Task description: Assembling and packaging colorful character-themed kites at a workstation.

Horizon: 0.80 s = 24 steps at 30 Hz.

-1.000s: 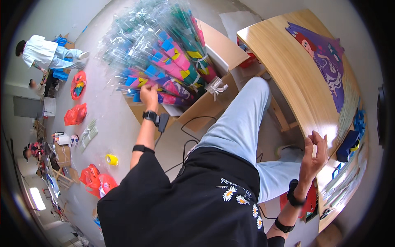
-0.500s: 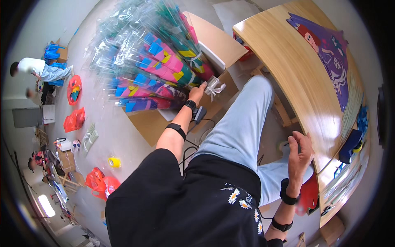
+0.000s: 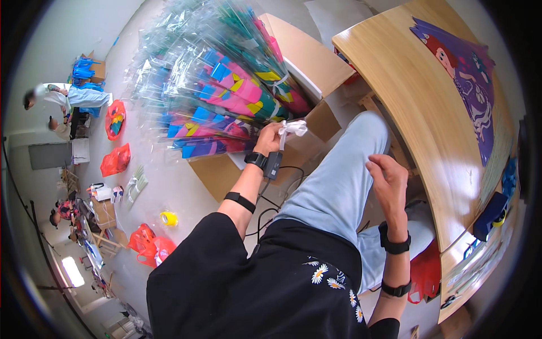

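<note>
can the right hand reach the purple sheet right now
Probably yes: the right hand looks empty, and nothing visible blocks its way over the table to the purple sheet, though it may need stretching.

Hands: you've got two, left hand (image 3: 269, 138) and right hand (image 3: 390, 182)
Black straps (image 3: 240, 201): four on you, two per arm
White bow (image 3: 294, 129) by your left hand: just the one
Wrapped bundles (image 3: 248, 90): lol, too overlapped for you to count
Purple sheet (image 3: 477, 96), your right: one that you can see
Red bags (image 3: 116, 160), your left: two farther ones, plus a nearer clump you can't split
People (image 3: 87, 97), far left: at least three
</note>
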Available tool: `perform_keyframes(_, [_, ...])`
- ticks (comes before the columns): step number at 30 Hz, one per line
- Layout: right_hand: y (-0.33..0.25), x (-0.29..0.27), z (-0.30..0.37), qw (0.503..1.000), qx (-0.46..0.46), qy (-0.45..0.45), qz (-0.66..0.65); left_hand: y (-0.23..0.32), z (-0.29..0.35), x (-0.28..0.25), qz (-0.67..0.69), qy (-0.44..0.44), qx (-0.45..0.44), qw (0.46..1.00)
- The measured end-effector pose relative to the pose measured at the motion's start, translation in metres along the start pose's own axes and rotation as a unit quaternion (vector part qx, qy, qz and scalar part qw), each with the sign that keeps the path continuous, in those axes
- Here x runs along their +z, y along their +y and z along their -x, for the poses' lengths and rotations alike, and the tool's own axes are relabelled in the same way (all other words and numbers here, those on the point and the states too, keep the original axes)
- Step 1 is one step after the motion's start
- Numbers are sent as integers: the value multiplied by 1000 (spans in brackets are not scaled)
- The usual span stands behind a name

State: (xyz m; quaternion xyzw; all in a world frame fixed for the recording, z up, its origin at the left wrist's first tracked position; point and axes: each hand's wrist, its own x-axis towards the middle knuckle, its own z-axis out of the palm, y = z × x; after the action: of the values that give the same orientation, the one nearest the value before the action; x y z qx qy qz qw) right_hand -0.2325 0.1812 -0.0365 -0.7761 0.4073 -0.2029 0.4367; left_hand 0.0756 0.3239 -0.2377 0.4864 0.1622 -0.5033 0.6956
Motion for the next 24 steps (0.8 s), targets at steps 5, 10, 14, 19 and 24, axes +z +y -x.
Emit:
perform_keyframes(5, [-6,31,-25,996,-6,-68,-51,23,50,13,4,-149,58,987])
perform_keyframes(10, [-17,83,-53,985,-144,-56,-74,42,104,66,-50,-234,98,966])
perform_keyframes(14, [-18,103,-57,939,69,-205,-269,31,117,73,-56,-266,101,957])
perform_keyframes(19, [-23,91,-45,880,81,-284,-372,28,121,77,47,-258,-89,961])
perform_keyframes(24, [-4,75,-31,933,59,-314,-169,46,76,60,67,-185,76,977])
